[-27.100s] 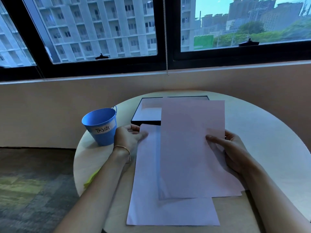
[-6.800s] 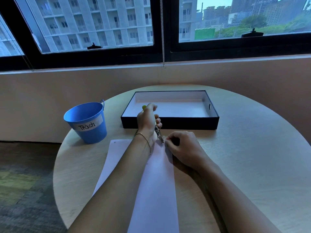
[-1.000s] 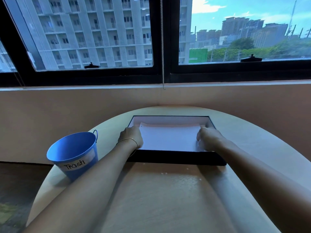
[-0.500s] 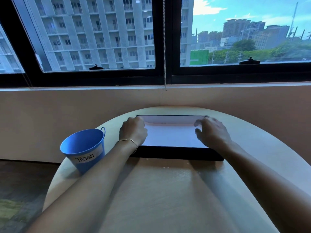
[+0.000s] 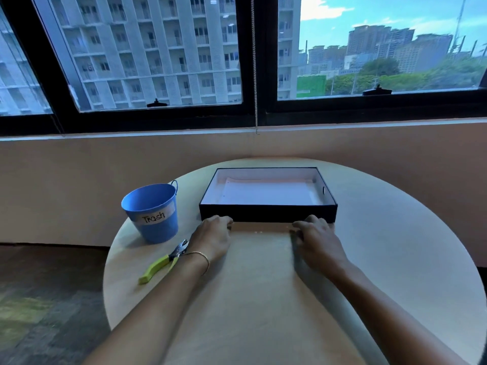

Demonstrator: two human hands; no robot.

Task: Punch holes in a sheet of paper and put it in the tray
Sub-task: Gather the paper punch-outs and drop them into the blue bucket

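Both hands, left hand (image 5: pixel 212 237) and right hand (image 5: pixel 317 239), rest empty and loosely curled on the table (image 5: pixel 395 246), just before the tray (image 5: pixel 267 212). Beyond them the sheet (image 5: pixel 266 192) lies flat inside, long axis left-right, equally near each hand.

Paper (image 5: pixel 266 192) in the tray (image 5: pixel 267 213), bucket (image 5: pixel 151 213) to its left, punch (image 5: pixel 163 262) before the bucket.

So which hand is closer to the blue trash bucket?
Left. The left hand rests just right of the bucket; the right hand lies farther right, by the tray's other corner.
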